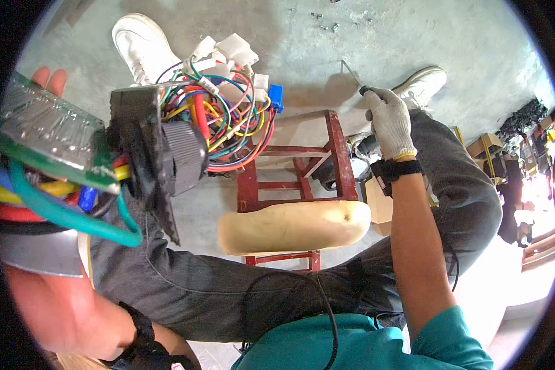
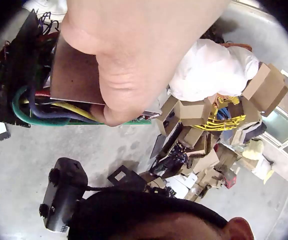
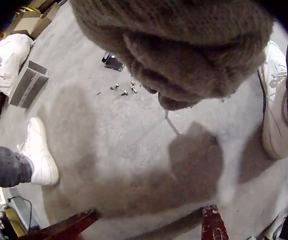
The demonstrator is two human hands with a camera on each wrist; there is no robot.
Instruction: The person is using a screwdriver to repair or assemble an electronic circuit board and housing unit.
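Note:
My bare left hand [image 2: 129, 60] grips a wired circuit board assembly [image 1: 55, 135] high at the left, close to the head camera. Clear coating covers the green-edged board, and a flat metal plate [image 1: 40, 250] lies along its near side. Thick coloured wires run to a black end plate [image 1: 139, 142]; beyond it hangs a bundle of thin wires [image 1: 228, 117] with white connectors and a blue connector [image 1: 275, 98]. My right hand [image 1: 391, 120], in a knitted glove, holds a screwdriver [image 1: 353, 74] by its dark handle, its thin shaft pointing away over the floor.
A red stool frame [image 1: 338, 154] with a tan padded top [image 1: 293, 228] stands between my legs. Several screws [image 3: 125, 91] lie on the floor near a small black part [image 3: 113, 62]. A finned metal housing [image 3: 29, 85] stands farther left. Cardboard boxes [image 2: 191, 112] and a white bag [image 2: 209, 70] crowd one side.

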